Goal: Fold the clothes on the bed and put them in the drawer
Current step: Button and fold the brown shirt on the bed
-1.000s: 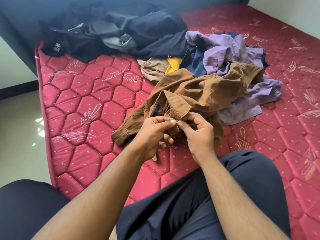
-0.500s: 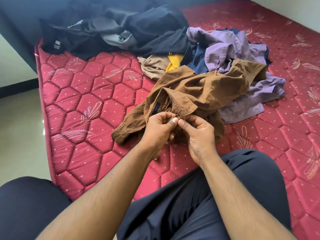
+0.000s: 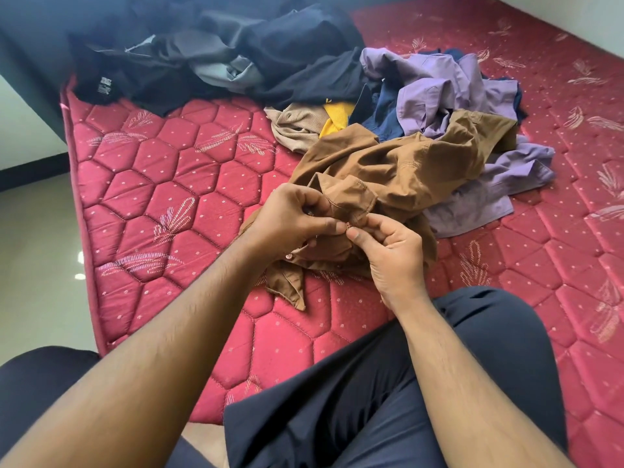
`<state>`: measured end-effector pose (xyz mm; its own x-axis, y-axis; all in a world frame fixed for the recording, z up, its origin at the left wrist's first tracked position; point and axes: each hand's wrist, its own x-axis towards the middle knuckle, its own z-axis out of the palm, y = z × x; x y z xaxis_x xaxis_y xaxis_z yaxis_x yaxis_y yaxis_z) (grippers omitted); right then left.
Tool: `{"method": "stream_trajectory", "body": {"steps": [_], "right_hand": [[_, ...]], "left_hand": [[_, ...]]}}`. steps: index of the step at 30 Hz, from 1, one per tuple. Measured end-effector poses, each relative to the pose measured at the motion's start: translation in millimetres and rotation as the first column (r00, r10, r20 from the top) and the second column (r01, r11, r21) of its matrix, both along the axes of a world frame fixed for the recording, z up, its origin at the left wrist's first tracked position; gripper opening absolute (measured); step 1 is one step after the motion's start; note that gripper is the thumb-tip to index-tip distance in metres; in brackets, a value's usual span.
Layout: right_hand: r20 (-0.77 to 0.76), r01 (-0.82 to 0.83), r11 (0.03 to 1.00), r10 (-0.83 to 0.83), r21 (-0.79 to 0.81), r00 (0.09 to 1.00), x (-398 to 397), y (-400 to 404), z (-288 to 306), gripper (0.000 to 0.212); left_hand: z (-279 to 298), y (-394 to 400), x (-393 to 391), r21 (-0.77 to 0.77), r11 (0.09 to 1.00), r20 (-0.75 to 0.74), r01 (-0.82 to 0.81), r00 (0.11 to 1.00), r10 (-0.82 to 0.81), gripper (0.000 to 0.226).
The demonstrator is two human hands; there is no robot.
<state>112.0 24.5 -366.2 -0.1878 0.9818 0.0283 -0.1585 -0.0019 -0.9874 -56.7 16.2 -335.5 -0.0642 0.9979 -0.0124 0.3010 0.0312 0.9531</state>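
A crumpled brown shirt (image 3: 398,170) lies on the red quilted mattress (image 3: 189,197) in front of me. My left hand (image 3: 290,221) and my right hand (image 3: 393,255) meet at its front edge just below the collar, each pinching the brown cloth between thumb and fingers. A pale button shows on the placket under my left wrist. Behind the brown shirt lie a lilac shirt (image 3: 449,86), a navy garment (image 3: 385,113), a yellow piece (image 3: 336,118) and a beige garment (image 3: 297,123).
A heap of black and grey clothes (image 3: 236,52) fills the mattress's far left corner. My dark-trousered knee (image 3: 472,349) rests on the mattress at the right. The mattress's left edge drops to a pale floor (image 3: 30,265). No drawer is in view.
Both hands have stayed pinched together on the shirt's front edge, working slightly lower along it. The brown sleeve at the left has been drawn in under my left hand.
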Motion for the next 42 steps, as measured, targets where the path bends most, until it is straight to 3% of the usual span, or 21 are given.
{"method": "stream_trajectory", "body": {"steps": [7, 14, 18, 23, 27, 31, 33, 36, 38, 40, 42], "right_hand": [[0.018, 0.128, 0.992, -0.128, 0.014, 0.992, 1, 1, 0, 0.024], [0.069, 0.082, 0.993, -0.076, -0.083, 0.995, 2, 5, -4, 0.019], [-0.012, -0.011, 0.990, 0.009, -0.138, 1.000, 9, 9, 4, 0.019], [-0.052, 0.034, 0.987, -0.043, -0.158, 0.998, 8, 7, 9, 0.023], [-0.063, 0.238, 0.934, -0.264, -0.267, 0.963, 1, 7, -3, 0.026], [0.089, 0.353, 0.905, -0.341, -0.238, 0.936, 1, 11, -12, 0.026], [0.196, 0.320, 0.928, -0.283, -0.193, 0.939, 3, 15, -17, 0.024], [0.334, 0.124, 0.972, -0.052, -0.199, 0.941, 6, 15, -20, 0.016], [0.346, 0.033, 0.980, 0.038, -0.196, 0.937, 7, 12, -18, 0.016], [0.340, -0.013, 0.986, 0.070, -0.167, 0.938, 9, 9, -13, 0.019], [0.319, -0.081, 0.984, 0.129, -0.157, 0.939, 10, 7, -9, 0.021]], "left_hand": [[-9, -10, 24, -0.049, 0.999, 0.262, -0.024, 0.964, 0.036, 0.025], [-27, -17, 34, 0.060, 0.995, 0.260, -0.084, 0.963, 0.066, 0.018], [-32, -16, 30, 0.069, 0.991, 0.313, -0.113, 0.946, 0.086, 0.007], [-34, -13, 30, 0.178, 0.982, 0.155, -0.054, 0.988, 0.026, 0.013], [-43, -10, 47, 0.330, 0.939, -0.016, -0.099, 0.994, 0.110, 0.019], [-52, -9, 65, 0.354, 0.924, -0.012, -0.144, 0.987, 0.158, 0.017], [-54, -10, 69, 0.319, 0.931, 0.021, -0.177, 0.983, 0.180, 0.016], [-64, -16, 69, 0.155, 0.924, 0.085, -0.349, 0.937, 0.340, 0.019], [-67, -21, 64, -0.014, 0.895, 0.183, -0.447, 0.878, 0.441, 0.020], [-64, -25, 59, -0.139, 0.897, 0.344, -0.419, 0.829, 0.440, 0.019], [-58, -26, 57, -0.130, 0.906, 0.371, -0.403, 0.827, 0.421, 0.010]]}}
